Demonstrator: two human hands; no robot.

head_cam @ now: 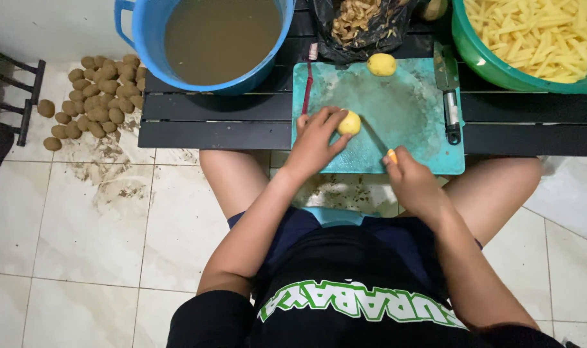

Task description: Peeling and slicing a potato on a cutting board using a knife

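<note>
Left hand (316,138): fingers curled over a small, round, peeled yellow potato (349,122), pinning it to the teal plastic cutting board (409,122). The potato sits left of the board's centre, nearer the near edge than the far one. It is almost round; no clear long axis or pointing direction can be told.

Right hand (414,183): clenched on an orange-handled knife (391,155) at the board's near edge. The blade is hard to make out; it appears to run up-left toward the potato.

A second peeled yellow potato (381,64) lies at the board's far edge, well apart from the first. A metal peeler with a black handle (449,90) lies along the right edge; a red-handled brush (308,80) lies along the left edge. The board's middle and right half are bare.

The board rests on a black slatted table (216,122), overhanging its near edge. On the far side stand a blue plastic tub of brown water (219,38), a black bag of peelings (361,22) and a green plastic bowl of cut potato sticks (538,35). Unpeeled brown potatoes (97,93) are heaped on the tiled floor (94,232), left of the table.
</note>
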